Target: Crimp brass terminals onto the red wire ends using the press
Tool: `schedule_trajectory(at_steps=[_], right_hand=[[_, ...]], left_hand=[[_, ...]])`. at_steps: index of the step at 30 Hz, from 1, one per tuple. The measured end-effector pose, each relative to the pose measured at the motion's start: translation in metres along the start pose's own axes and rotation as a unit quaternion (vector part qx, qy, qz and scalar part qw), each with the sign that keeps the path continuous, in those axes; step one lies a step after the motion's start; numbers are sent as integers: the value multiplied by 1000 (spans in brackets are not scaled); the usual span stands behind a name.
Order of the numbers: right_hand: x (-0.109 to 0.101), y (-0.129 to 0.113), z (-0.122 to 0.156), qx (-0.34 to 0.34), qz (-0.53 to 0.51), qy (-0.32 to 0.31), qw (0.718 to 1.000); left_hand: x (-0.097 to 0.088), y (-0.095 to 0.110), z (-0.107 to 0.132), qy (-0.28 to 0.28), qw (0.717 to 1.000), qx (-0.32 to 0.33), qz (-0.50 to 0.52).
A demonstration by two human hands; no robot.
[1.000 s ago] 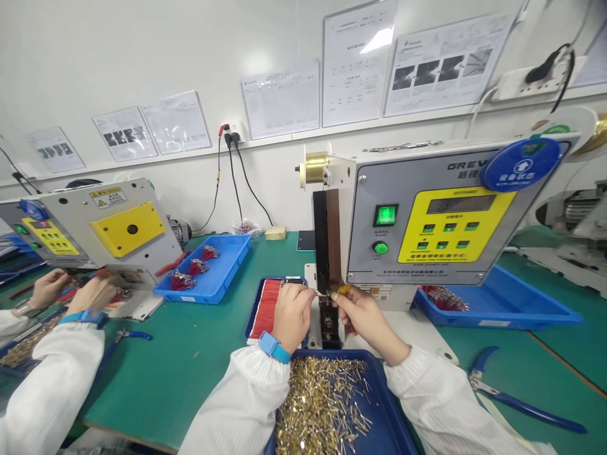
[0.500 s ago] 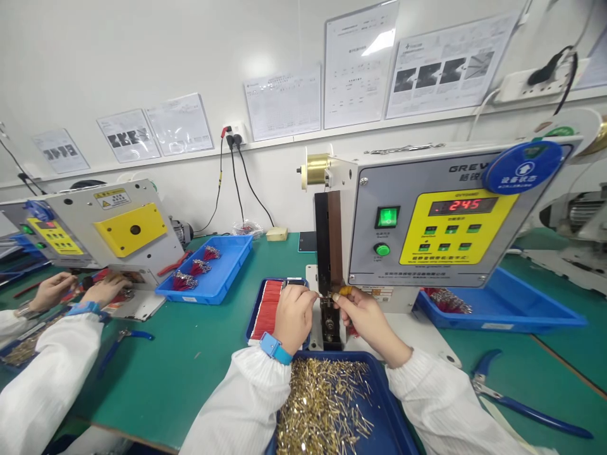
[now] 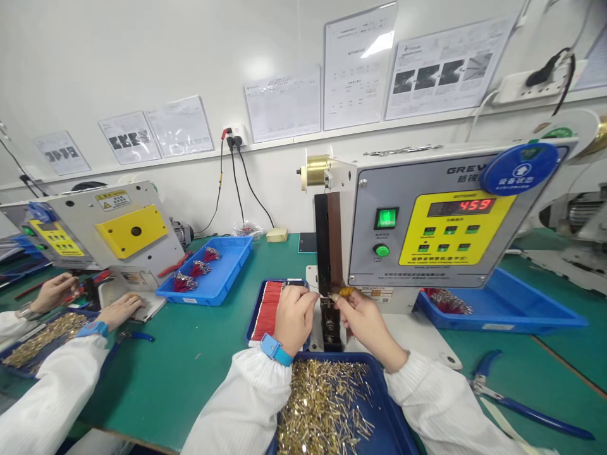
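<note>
My left hand [image 3: 294, 316], with a blue wrist strap [image 3: 276, 349], pinches a thin pale wire-like piece [image 3: 317, 290] at the left of the machine's black work head [image 3: 331, 325]. From the right, my right hand [image 3: 361, 319] has its thumb and fingers pressed together at the same work head. A yellow cover [image 3: 348, 292] sits on one of its fingers. What those right fingertips hold is hidden. Beside my left hand, a blue tray [image 3: 250, 328] holds red wires [image 3: 269, 309] in a neat row. Below both hands stands a dark blue tray [image 3: 386, 404] of small gold-coloured metal pins [image 3: 322, 404].
The machine's panel [image 3: 374, 189] stands right of my hands. Blue-handled pliers [image 3: 521, 404] lie at right. A blue bin [image 3: 516, 309] and another blue bin [image 3: 222, 272] hold red bundles. At left, a co-worker's hands [image 3: 121, 311] are by another machine [image 3: 128, 221].
The red display has gone from 245 to 459. My hands have barely moved. The co-worker's nearer hand has shifted right and down, away from the machine's work area.
</note>
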State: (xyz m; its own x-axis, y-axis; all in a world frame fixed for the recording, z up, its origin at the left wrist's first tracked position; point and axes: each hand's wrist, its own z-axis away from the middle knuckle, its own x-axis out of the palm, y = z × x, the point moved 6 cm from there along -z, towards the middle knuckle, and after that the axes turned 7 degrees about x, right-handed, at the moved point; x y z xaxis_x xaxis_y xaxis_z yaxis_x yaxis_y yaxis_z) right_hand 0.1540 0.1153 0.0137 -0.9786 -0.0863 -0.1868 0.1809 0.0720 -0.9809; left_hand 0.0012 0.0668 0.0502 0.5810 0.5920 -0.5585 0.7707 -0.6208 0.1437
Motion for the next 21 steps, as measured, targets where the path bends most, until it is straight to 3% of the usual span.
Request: schedule_trajectory(at_steps=[5, 21], right_hand=[[-1, -2, 3, -37, 72, 29, 996], [0, -4, 4, -52, 80, 26, 995]], left_hand=[[3, -1, 0, -10, 1000, -1, -5], [4, -2, 0, -13, 1000, 5, -3]])
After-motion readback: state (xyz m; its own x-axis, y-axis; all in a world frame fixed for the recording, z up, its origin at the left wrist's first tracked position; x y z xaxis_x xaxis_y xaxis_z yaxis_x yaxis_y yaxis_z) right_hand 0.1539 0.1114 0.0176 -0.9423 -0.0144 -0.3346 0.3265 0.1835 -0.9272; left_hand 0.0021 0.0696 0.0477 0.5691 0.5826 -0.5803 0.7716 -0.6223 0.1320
